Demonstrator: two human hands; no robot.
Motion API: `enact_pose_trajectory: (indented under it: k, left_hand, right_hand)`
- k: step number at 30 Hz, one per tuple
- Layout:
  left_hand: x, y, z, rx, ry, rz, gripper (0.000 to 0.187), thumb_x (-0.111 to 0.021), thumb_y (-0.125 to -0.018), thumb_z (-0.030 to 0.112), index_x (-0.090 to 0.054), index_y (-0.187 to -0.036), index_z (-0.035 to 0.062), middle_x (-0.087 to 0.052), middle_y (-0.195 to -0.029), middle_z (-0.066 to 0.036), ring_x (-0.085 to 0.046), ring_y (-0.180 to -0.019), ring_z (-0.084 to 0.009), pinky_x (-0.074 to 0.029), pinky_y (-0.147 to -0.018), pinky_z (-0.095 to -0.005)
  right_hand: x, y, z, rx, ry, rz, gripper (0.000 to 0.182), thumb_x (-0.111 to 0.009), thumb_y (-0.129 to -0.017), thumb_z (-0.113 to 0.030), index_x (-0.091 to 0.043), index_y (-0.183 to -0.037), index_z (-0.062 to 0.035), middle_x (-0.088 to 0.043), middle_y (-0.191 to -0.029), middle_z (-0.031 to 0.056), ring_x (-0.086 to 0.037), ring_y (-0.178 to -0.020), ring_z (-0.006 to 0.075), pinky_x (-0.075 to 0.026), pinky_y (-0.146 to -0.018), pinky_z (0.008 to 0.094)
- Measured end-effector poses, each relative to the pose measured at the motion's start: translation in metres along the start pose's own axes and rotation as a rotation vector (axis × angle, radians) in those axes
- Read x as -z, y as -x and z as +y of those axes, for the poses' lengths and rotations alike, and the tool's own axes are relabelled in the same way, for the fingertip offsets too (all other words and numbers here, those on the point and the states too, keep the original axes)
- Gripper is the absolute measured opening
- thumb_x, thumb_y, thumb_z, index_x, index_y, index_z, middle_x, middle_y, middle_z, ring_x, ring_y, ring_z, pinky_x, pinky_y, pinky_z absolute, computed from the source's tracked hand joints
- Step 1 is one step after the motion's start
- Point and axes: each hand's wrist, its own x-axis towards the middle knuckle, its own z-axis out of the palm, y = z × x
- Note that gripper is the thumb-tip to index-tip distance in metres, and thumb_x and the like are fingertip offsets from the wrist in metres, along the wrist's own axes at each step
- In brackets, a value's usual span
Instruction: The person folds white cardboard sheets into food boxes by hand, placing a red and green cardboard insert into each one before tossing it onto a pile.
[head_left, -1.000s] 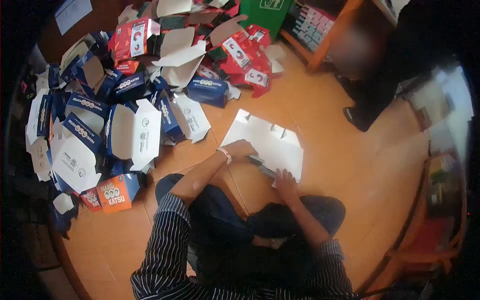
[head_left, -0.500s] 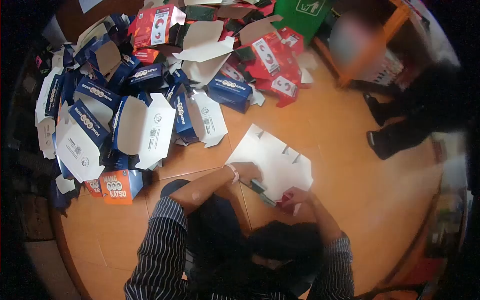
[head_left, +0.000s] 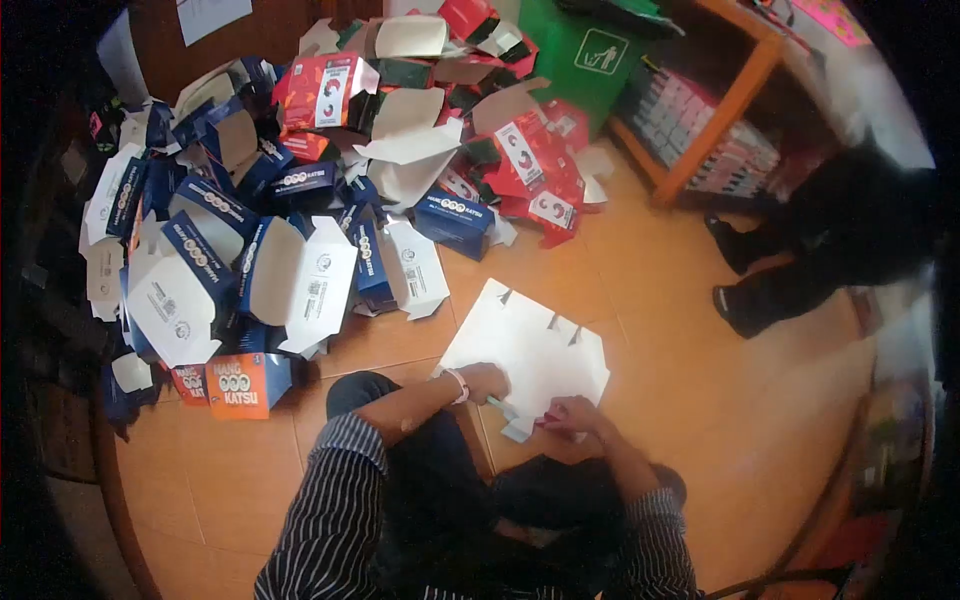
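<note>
In front of my folded legs is a flat cardboard box blank (head_left: 535, 345), its white inner side up, with slits along its far edge. My left hand (head_left: 482, 383) is closed on its near left edge, beside a pale greenish folded flap (head_left: 505, 408). Closed at the near right edge, my right hand (head_left: 574, 414) pinches a red part of the blank at a fold. A small white tab sticks out between both hands. My fingertips are partly hidden.
Blue folded boxes (head_left: 458, 222) and red boxes (head_left: 525, 160) are heaped at the left and back. An orange box (head_left: 240, 388) stands at the heap's near edge. Behind are a green bin (head_left: 590, 60) and a wooden shelf (head_left: 690, 150). Another person's dark shoes (head_left: 738, 310) are at right.
The view has tilted up a little. The flap between my hands has turned, showing paler faces. A person's blurred upper part by the shelf has moved out of sight.
</note>
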Motion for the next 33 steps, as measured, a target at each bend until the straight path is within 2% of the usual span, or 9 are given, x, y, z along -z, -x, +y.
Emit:
enact_pose_trajectory:
  k: [5,10,14,18,20,23,27,29,33]
  left_hand:
    - [-0.012,-0.015,0.005,0.113,0.095,0.039,0.050,-0.073,-0.054,0.040,-0.061,-0.090,0.0076,-0.061,-0.086,-0.012,-0.058,-0.082,-0.0301,-0.046,-0.072,-0.0386]
    - [-0.007,-0.010,0.005,0.327,0.349,-0.049,0.063,-0.072,-0.055,0.050,-0.061,-0.101,0.0082,-0.062,-0.095,-0.012,-0.059,-0.089,-0.0275,-0.045,-0.078,-0.0354]
    - [-0.004,0.003,0.009,0.377,0.656,-0.020,0.041,-0.066,-0.067,0.041,-0.065,-0.095,0.0109,-0.064,-0.093,-0.009,-0.060,-0.088,-0.0221,-0.046,-0.077,-0.0324]
    - [-0.047,0.008,-0.022,0.470,0.466,0.075,0.025,-0.054,-0.075,0.029,-0.067,-0.091,0.0154,-0.065,-0.089,-0.004,-0.061,-0.080,-0.0184,-0.047,-0.073,-0.0316]
    - [-0.025,0.011,-0.011,0.380,0.544,0.118,0.022,-0.051,-0.076,0.026,-0.066,-0.086,0.0143,-0.065,-0.084,-0.008,-0.061,-0.077,-0.0243,-0.047,-0.070,-0.0354]
    - [0.002,0.006,0.010,0.513,0.234,0.262,0.018,-0.050,-0.077,0.022,-0.059,-0.077,0.0069,-0.060,-0.076,-0.016,-0.057,-0.072,-0.0345,-0.045,-0.066,-0.0411]
    - [0.070,0.005,0.067,0.525,0.252,0.507,0.014,-0.049,-0.079,0.017,-0.057,-0.082,0.0053,-0.059,-0.076,-0.016,-0.055,-0.072,-0.0354,-0.044,-0.064,-0.0399]
    - [0.080,0.022,0.093,0.263,0.319,0.522,0.014,-0.047,-0.086,0.013,-0.053,-0.082,0.0018,-0.054,-0.066,-0.009,-0.050,-0.057,-0.0170,-0.041,-0.057,-0.0304]
    - [0.082,0.058,0.154,0.463,0.705,0.413,0.011,-0.048,-0.085,0.010,-0.054,-0.080,0.0024,-0.052,-0.063,-0.005,-0.049,-0.058,-0.0127,-0.040,-0.057,-0.0259]
  right_hand:
    - [-0.019,0.029,0.000,-0.084,0.317,0.242,0.049,-0.072,-0.063,-0.037,-0.057,-0.098,-0.0061,-0.057,-0.092,0.0129,-0.052,-0.092,0.0294,-0.044,-0.077,0.0352]
    - [-0.043,0.079,-0.064,0.138,-0.081,0.531,0.051,-0.068,-0.069,-0.020,-0.046,-0.110,0.0006,-0.049,-0.104,0.0220,-0.047,-0.098,0.0372,-0.039,-0.085,0.0415]
    - [-0.063,0.092,-0.074,0.080,0.001,0.604,0.045,-0.066,-0.071,-0.020,-0.049,-0.107,-0.0008,-0.051,-0.101,0.0216,-0.049,-0.096,0.0371,-0.040,-0.082,0.0421]
    - [-0.077,0.069,-0.072,0.094,-0.280,0.662,0.030,-0.062,-0.075,-0.014,-0.052,-0.100,0.0002,-0.055,-0.095,0.0167,-0.056,-0.083,0.0307,-0.045,-0.073,0.0371]
    - [-0.082,0.068,-0.079,0.054,-0.340,0.632,0.028,-0.061,-0.076,-0.012,-0.050,-0.100,-0.0012,-0.054,-0.093,0.0151,-0.056,-0.082,0.0256,-0.046,-0.073,0.0335]
    - [-0.090,0.062,-0.090,-0.012,-0.459,0.602,0.029,-0.059,-0.077,-0.010,-0.048,-0.102,-0.0002,-0.054,-0.094,0.0138,-0.055,-0.084,0.0227,-0.046,-0.074,0.0311]
    - [-0.080,0.045,-0.097,0.004,-0.830,1.103,0.028,-0.051,-0.085,-0.015,-0.049,-0.109,-0.0018,-0.048,-0.110,0.0150,-0.047,-0.104,0.0230,-0.038,-0.088,0.0332]
    - [-0.057,0.049,-0.112,0.144,-1.024,1.316,0.028,-0.045,-0.086,-0.015,-0.048,-0.111,-0.0031,-0.027,-0.130,0.0173,-0.027,-0.122,0.0273,-0.027,-0.097,0.0365]
    - [-0.025,0.068,-0.136,0.217,-0.452,1.192,0.024,-0.059,-0.077,-0.011,-0.055,-0.100,-0.0055,-0.024,-0.132,0.0162,-0.029,-0.121,0.0309,-0.027,-0.098,0.0391]
